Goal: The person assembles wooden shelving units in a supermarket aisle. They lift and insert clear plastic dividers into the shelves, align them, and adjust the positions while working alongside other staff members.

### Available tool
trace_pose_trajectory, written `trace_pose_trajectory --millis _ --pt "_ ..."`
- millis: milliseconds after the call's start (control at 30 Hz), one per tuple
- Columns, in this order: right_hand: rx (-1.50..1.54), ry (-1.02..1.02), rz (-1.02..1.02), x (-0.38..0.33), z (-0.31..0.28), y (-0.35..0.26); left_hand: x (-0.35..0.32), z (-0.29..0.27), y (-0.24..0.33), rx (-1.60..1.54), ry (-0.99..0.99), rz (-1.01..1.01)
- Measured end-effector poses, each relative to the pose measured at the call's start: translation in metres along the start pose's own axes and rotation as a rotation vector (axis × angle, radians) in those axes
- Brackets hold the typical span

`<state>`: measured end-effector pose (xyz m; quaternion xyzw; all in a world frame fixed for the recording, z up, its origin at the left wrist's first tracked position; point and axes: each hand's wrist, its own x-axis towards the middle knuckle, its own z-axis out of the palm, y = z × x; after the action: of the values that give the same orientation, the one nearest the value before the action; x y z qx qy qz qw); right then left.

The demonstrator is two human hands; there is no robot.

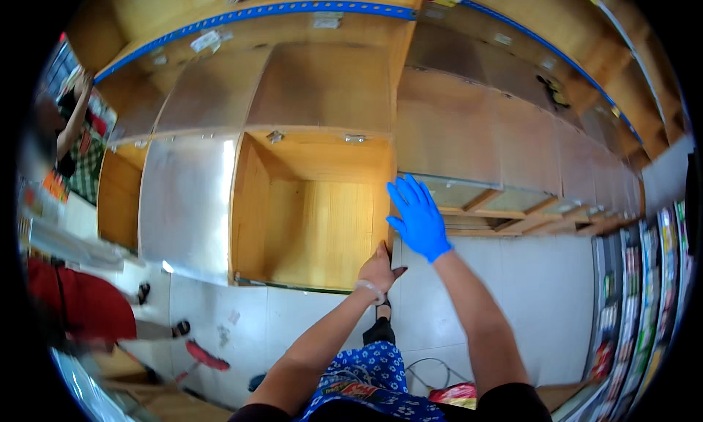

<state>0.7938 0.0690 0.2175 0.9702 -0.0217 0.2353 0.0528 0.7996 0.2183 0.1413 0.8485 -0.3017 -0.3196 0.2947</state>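
Note:
An open wooden bin [322, 228] with bare insides stands in front of me, part of a long shelf unit. My left hand [377, 270], bare with a pale bracelet at the wrist, grips the bin's right side wall near its front corner, thumb sticking out to the right; some fingers are hidden. Just above and to the right, my right hand [419, 220] wears a blue glove. Its fingers are spread, their tips close to the bin's right edge, and nothing is in it; whether they touch the wood I cannot tell.
See-through lids [450, 132] cover neighbouring bins. A shiny panel [185, 206] closes the front left bin. Blue strips [256, 12] edge the upper shelf. At left are a person in red [91, 305] and another person's arm [75, 121]. Stocked racks [637, 297] stand right; a red object [207, 356] lies on the floor.

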Motion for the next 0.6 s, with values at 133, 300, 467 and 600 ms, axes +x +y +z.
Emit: trace_pose_trajectory --millis 133,300,467,600 --pt "0.050 -0.481 -0.654 0.055 0.016 0.053 0.029 0.035 0.019 -0.238 0.415 -0.255" --pt "0.011 -0.507 -0.706 0.063 0.073 0.057 0.031 0.047 0.020 -0.149 0.447 -0.306" --pt "0.064 -0.337 -0.612 0.058 0.079 0.053 0.039 0.049 0.016 -0.130 0.536 -0.292" --pt "0.093 -0.236 -0.602 0.055 0.082 0.057 0.038 0.051 0.024 -0.048 0.511 -0.303"
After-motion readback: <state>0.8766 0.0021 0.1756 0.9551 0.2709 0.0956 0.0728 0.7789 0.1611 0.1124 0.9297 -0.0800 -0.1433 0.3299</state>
